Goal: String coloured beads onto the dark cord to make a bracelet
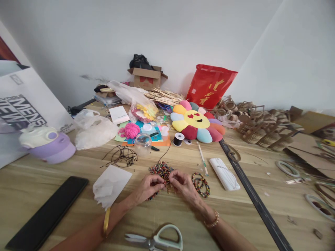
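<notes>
A pile of small multicoloured beads (160, 168) lies on the wooden table just beyond my hands. My left hand (148, 188) is closed in a pinch at the near edge of the pile, on a string of beads (153, 197) that hangs below its fingers. Close beside it, my right hand (183, 184) also pinches, with thumb and forefinger together; whatever is between them is too small to make out. To the right of that hand rest finished-looking beaded bracelets (201, 184). A spool of black cord (178, 139) stands behind the pile.
Scissors (154, 240) lie at the front edge. Left are crumpled white paper (111, 184), a black case (48, 212) and a purple visor cap (49, 144). A clear jar (143, 144), a flower cushion (196, 120) and a white case (224, 174) sit farther back and right.
</notes>
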Demonstrator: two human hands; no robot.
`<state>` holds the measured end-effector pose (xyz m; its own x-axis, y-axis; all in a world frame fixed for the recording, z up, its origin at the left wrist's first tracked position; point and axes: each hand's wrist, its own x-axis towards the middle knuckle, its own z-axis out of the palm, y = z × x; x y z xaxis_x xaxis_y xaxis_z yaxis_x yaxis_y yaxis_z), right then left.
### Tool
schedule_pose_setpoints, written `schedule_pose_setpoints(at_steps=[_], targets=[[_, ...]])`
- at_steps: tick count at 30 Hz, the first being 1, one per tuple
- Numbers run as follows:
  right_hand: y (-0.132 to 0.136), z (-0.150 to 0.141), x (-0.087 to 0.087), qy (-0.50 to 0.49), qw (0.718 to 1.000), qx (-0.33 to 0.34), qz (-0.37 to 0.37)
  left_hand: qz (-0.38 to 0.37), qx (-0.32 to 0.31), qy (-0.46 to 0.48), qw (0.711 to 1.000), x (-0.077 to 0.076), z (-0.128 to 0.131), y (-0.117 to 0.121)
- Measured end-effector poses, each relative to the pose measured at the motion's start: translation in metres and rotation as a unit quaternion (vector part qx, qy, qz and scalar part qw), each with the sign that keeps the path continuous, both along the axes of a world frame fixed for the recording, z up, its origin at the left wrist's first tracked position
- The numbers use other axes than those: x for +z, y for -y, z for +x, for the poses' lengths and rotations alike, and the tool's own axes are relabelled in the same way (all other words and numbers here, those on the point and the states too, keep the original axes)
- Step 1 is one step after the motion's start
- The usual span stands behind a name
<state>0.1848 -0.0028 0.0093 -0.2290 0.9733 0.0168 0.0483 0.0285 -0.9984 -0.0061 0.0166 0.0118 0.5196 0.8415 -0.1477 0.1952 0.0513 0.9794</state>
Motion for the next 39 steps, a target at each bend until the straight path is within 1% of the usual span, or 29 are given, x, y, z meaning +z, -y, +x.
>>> schedule_pose_setpoints(at_steps=[6,8,10,12,14,16,18,21,25,29,34,39], targets=[[0.000,-0.003,0.005,-0.083,0.994,0.053,-0.052,0.029,0.002,-0.005,1.000,0.000,0.001,0.002],[0.001,-0.003,0.007,-0.088,0.992,0.066,-0.058,0.029,0.007,-0.015,0.999,0.001,0.002,0.003],[0.001,-0.002,0.007,-0.070,0.994,0.073,-0.046,0.029,0.013,-0.019,0.999,0.003,0.002,0.004],[0.002,-0.001,0.006,-0.013,0.998,0.058,-0.006,0.036,0.020,-0.023,0.999,0.004,0.003,0.005],[0.003,0.000,0.005,0.084,0.993,0.035,0.069,0.043,0.022,-0.031,0.998,0.005,0.003,0.006],[0.004,0.000,0.004,0.177,0.971,0.029,0.161,0.049,0.020,-0.038,0.998,0.005,0.003,0.007],[0.006,0.001,0.005,0.228,0.945,0.052,0.230,0.058,0.016,-0.042,0.997,0.004,0.003,0.007],[0.008,0.002,0.009,0.262,0.921,0.090,0.274,0.070,0.012,-0.049,0.996,0.001,0.003,0.006],[0.010,0.003,0.011,0.297,0.902,0.101,0.296,0.073,0.014,-0.051,0.996,0.002,0.003,0.006],[0.009,0.003,0.008,0.320,0.890,0.101,0.307,0.073,0.018,-0.056,0.996,0.006,0.004,0.007],[0.007,0.004,0.006,0.315,0.894,0.097,0.303,0.084,0.012,-0.051,0.995,0.005,0.004,0.007],[0.007,0.004,0.006,0.313,0.902,0.108,0.276,0.081,0.015,-0.043,0.996,0.006,0.005,0.007]])
